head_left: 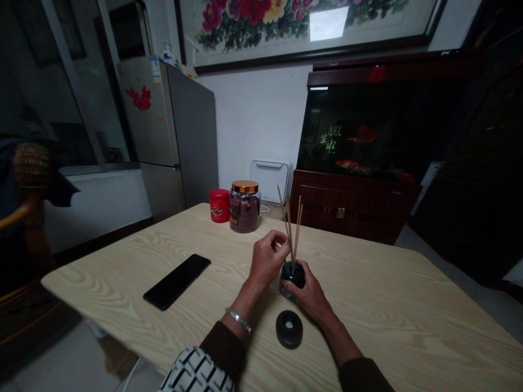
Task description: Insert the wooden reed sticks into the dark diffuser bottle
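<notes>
My right hand (309,292) is wrapped round a dark glass reed diffuser bottle (291,272) that stands on the table. Several thin reed sticks (297,228) rise from its neck, fanned out at the top. Beside them, my left hand (269,255) is closed in a pinch at one of the sticks, just above the bottle's mouth. A dark round ring-shaped piece (289,329) with a pale spot in its middle lies on the table in front of the bottle, between my forearms.
A black phone (177,281) lies to the left on the wooden table (122,261). Near the far edge stand a red canister (219,206) and a copper-lidded jar of dried flowers (244,209). Beyond are a fridge (192,141), a white appliance (269,181) and a fish tank (359,130).
</notes>
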Tool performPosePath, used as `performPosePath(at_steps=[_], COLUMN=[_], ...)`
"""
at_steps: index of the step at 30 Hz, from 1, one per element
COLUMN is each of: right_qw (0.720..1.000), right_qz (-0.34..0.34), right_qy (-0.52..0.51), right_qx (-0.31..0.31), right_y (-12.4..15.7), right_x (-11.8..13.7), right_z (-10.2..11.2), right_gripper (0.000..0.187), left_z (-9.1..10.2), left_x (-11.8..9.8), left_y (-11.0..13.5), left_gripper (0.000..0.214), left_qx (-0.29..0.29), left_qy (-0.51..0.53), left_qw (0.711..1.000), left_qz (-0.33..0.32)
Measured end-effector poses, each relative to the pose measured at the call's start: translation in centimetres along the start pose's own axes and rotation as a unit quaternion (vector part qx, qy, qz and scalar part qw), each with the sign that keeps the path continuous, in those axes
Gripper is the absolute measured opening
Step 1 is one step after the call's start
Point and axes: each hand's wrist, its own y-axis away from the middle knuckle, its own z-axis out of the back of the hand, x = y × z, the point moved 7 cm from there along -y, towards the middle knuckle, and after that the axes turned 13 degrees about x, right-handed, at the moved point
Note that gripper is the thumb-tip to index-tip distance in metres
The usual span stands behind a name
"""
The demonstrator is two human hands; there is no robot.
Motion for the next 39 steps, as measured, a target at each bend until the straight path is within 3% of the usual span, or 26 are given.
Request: performPosePath(at_steps=[9, 13, 16, 19, 23, 28, 35, 39], right_qw=[1.000, 1.000, 1.000, 1.000, 1.000, 1.000, 1.000, 1.000], right_qz=[-0.002, 0.001, -0.007, -0.011, -0.013, -0.014, -0.012, -0.012], right_qy=[-0.010, -0.012, -0.003, 0.001, 0.008, 0.013, 0.010, 0.005], right_qx=[0.011, 0.012, 0.006, 0.006, 0.005, 0.006, 0.008, 0.006], right_y=[0.0, 0.0, 0.1, 0.2, 0.2, 0.2, 0.3, 0.3], right_x=[-0.1, 0.1, 0.2, 0.3, 0.2, -0.1, 0.0, 0.1], right_z=[0.0, -0.1, 0.0, 0.0, 0.1, 0.0, 0.0, 0.0], right_gripper=[0.057, 0.054, 0.055, 0.056, 0.056, 0.055, 0.056, 0.056], left_z=[-1.8, -1.1, 0.9, 2.4, 1.9, 0.8, 0.6, 0.7], left_x=[2.1, 3.5, 5.2, 6.8, 7.5, 6.5, 6.5, 6.5], left_y=[2.1, 3.2, 3.9, 4.6, 5.2, 4.4, 2.0, 1.5], left_gripper=[0.014, 0.015, 0.017, 0.024, 0.022, 0.027, 0.015, 0.012], left_qx=[0.072, 0.107, 0.111, 0.143, 0.217, 0.243, 0.281, 0.298], left_qy=[-0.116, -0.182, -0.299, -0.431, -0.501, -0.507, -0.511, -0.502], left_qw=[0.989, 0.973, 0.935, 0.867, 0.812, 0.799, 0.778, 0.781], left_qz=[0.054, 0.089, 0.156, 0.205, 0.209, 0.211, 0.233, 0.222])
